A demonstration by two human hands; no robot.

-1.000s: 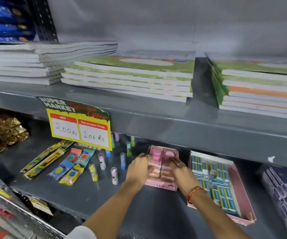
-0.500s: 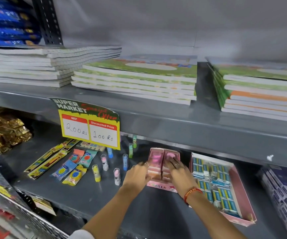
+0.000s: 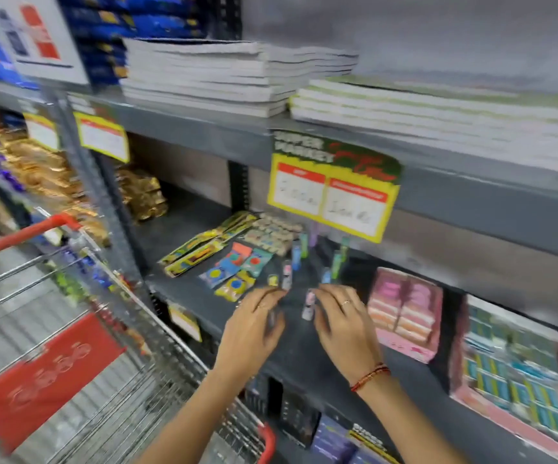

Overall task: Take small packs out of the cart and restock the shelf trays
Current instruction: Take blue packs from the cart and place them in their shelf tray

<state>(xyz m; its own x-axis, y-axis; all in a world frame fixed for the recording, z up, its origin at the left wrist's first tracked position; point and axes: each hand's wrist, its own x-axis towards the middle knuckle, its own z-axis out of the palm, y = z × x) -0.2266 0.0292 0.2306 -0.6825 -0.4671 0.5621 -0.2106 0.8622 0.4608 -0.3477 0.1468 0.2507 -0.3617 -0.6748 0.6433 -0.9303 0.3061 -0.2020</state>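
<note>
Pink tray [image 3: 404, 313]: on the lower shelf [image 3: 304, 356], right of both hands; holds stacked pink and orange small packs, looks nearly full, probably why no hand rests on it.
Blue tray [image 3: 518, 373]: further right on the same shelf, rows of blue and yellow packs, tilted toward the aisle so the contents face outward.
Right hand [image 3: 344, 323]: above the bare shelf just left of the pink tray; fingers spread and relaxed, gripping nothing; fingertips close to one upright small tube [image 3: 309, 304], contact unclear through the blur.
Left hand [image 3: 254, 326]: beside the right, palm down, fingers loosely curled, apparently empty; underside hidden.
Upright tubes [image 3: 299, 254]: scattered standing behind the hands, apart from each other.
Flat packets [image 3: 234, 272]: fanned out left of the tubes, faces up for reading.
Cart [image 3: 80, 363]: at the left, red handle, just below the shelf edge, within easy reach for the next pick; contents too blurred to tell.
Price sign [image 3: 332, 192]: hangs from the upper shelf lip.
Change since half a second ago: both hands off the pink tray, shifted left toward the cart; view swung left, cart now visible.
</note>
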